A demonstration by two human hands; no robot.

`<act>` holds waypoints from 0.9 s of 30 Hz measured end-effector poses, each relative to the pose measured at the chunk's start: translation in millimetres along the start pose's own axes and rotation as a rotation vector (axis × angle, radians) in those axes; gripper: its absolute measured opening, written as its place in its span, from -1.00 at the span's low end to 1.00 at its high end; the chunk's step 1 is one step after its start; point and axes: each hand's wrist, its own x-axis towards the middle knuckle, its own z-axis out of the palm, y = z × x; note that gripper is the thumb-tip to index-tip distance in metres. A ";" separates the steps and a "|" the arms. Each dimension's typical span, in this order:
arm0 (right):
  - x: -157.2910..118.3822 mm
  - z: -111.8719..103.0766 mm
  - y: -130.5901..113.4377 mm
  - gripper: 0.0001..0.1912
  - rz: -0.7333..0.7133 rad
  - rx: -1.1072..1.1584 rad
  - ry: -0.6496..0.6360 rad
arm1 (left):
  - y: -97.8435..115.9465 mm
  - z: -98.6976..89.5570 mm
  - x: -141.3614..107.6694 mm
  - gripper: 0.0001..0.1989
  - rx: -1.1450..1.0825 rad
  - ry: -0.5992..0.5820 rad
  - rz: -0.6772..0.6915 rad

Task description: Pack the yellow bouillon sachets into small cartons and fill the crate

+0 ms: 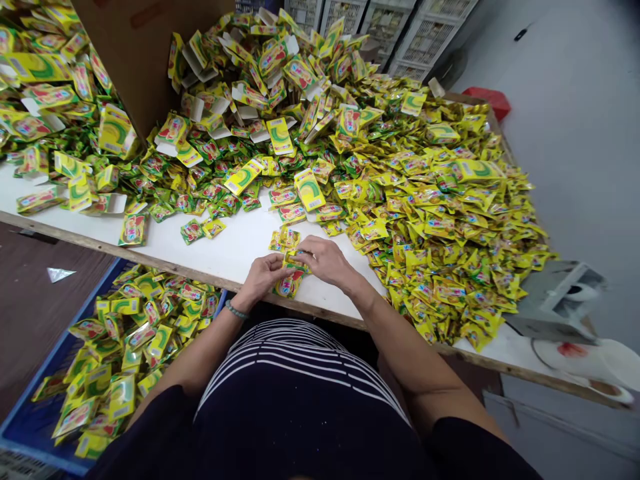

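My left hand (264, 279) is closed with thumb and fingers on a small green and yellow printed box (289, 285) at the table's near edge. Bent over the far end of this box is my right hand (326, 259), its fingertips pinched together; what lies between them is hidden. Just beyond the fingers, a few small yellow sachets (285, 238) lie on the white table top (235, 243). Two more sachets, one green (191, 231) and one yellow (214, 228), rest to the left of my hands.
A large heap of yellow sachets (440, 227) covers the table on the right. Small open boxes (280, 137) pile up at the back, beside a brown cardboard panel (145, 60). Below left stands a blue crate (35, 413) of filled boxes. A grey metal device (555, 303) sits at right.
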 end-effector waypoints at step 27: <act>-31.3 42.5 10.7 -0.71 0.235 0.514 0.289 | -12.9 -8.1 -5.4 -0.37 0.170 0.091 0.120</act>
